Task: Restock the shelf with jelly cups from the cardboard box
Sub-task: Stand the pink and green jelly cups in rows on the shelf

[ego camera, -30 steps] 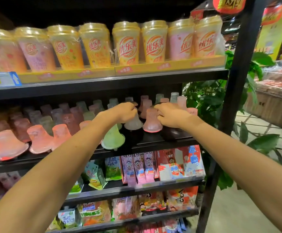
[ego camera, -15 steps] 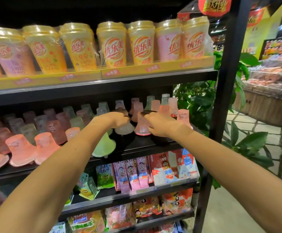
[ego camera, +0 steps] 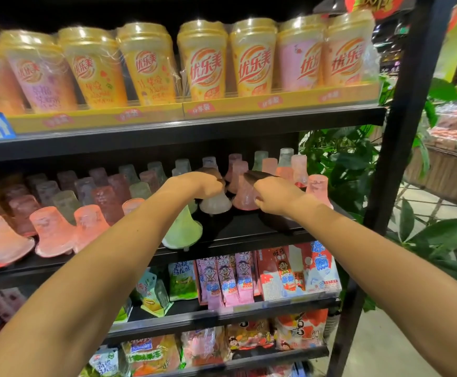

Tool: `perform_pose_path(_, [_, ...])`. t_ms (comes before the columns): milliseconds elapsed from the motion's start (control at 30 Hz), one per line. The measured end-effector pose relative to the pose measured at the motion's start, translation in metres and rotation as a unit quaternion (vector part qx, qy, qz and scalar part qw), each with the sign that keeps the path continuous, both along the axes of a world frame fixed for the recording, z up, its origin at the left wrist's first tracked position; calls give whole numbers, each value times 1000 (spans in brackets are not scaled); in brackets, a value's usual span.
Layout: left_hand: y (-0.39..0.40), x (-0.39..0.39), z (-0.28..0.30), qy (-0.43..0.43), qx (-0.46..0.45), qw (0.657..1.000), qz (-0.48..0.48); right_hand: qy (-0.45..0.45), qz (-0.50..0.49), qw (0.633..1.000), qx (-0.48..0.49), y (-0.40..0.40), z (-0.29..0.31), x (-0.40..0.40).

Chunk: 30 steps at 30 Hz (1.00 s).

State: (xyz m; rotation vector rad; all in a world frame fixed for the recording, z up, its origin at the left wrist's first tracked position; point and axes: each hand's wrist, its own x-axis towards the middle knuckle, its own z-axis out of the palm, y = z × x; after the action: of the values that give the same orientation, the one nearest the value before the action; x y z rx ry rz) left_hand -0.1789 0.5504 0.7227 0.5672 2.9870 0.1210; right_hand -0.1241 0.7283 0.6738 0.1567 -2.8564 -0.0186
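Both hands work at the middle shelf point(ego camera: 222, 238), near the centre of the frame. The left hand point(ego camera: 194, 185) curls over the top of a pale jelly cup point(ego camera: 216, 204), gripping it; the right hand point(ego camera: 276, 195) pinches a pink jelly cup point(ego camera: 245, 198) just beside it. Both cups stand inverted, wide rims down, apparently resting on the shelf. The cardboard box is not in view.

The likely trouble is a knock-on: the cups are packed close, so a nudge from either wrist could topple the neighbours behind, or push the green jelly cup point(ego camera: 182, 232), which stands right at the shelf's front lip under the left forearm, over the edge.

Open room lies on the dark bare patch in front of the two held cups, toward centre right. The upper shelf point(ego camera: 181, 134) leaves limited headroom above the knuckles.
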Motion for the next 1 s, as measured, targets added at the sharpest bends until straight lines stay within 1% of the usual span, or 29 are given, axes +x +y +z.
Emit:
perform_pose_path(267, [-3,-2,1,-7,5,1000,0,3,-7,1000,-12,-2,4,-1])
perform_pose_path(400, [-3,-4,4,-35,-13,999,10,-10,-17,999,-40,-4,5,1])
perform_pose_path(500, [-1,-3,7,-28,-2,1000,13,-29,-30,997,-62,-7,9,3])
perform_pose_path(633, [3,-5,15,-70,-7,997,20,-30,-50,995,-81,-5,20,2])
perform_pose_path(767, [15,-20,16,-107,12,994,29,-42,-97,992,-67,4,46,17])
perform_pose_path(833, [25,-7,23,-111,17,994,16,-35,-126,989,-65,13,57,27])
perform_pose_path(933, [44,14,31,-107,24,993,-40,-29,-173,982,-65,35,63,38])
perform_pose_path(1000, [58,14,30,-90,47,992,-77,-36,-197,977,-76,51,62,46])
